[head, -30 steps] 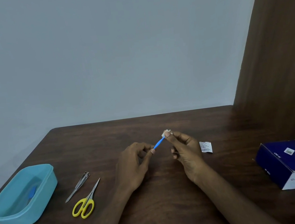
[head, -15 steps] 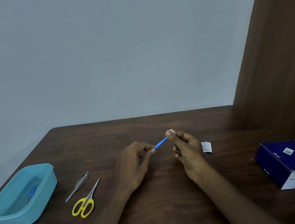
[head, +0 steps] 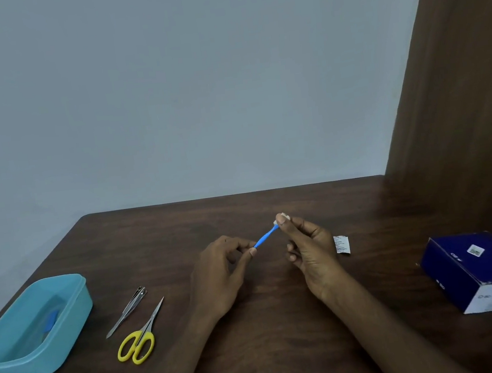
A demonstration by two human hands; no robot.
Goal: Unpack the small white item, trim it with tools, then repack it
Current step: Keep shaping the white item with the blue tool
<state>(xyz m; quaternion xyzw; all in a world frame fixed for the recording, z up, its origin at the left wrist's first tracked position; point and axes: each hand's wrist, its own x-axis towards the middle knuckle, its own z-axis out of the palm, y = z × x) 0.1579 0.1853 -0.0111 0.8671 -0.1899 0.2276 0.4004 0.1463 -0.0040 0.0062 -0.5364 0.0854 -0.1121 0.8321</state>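
I see the task's thing held above the middle of the desk point(head: 257, 340): a thin blue stick point(head: 266, 237) with a small white tip point(head: 282, 216), slanting up toward 1 o'clock. My left hand point(head: 222, 279) pinches the lower end of the blue stick between thumb and fingertips. My right hand point(head: 310, 252) pinches the upper end, with thumb and forefinger closed over the white tip, so I make out only a little pale material above and beside the thumbnail; its shape is too small for me to tell. The other fingers of both hands are curled in.

At 3 o'clock from my right hand, just beside it on the desk, lies a small white wrapper point(head: 342, 245) with fine print, flat and apart from the hand. Further out at 4 o'clock a dark blue box point(head: 481, 269) sits near the right edge. At 8 o'clock from my left hand lie tweezers point(head: 126, 311) and yellow-handled scissors point(head: 142, 335), side by side, both pointing toward 1 o'clock. Beyond them at 9 o'clock a light blue tub point(head: 78, 318) stands at the desk's left edge with something blue inside.

The far desk edge meets a grey wall, and a brown panel rises at the right. Bare wood lies between the hands and the far edge.
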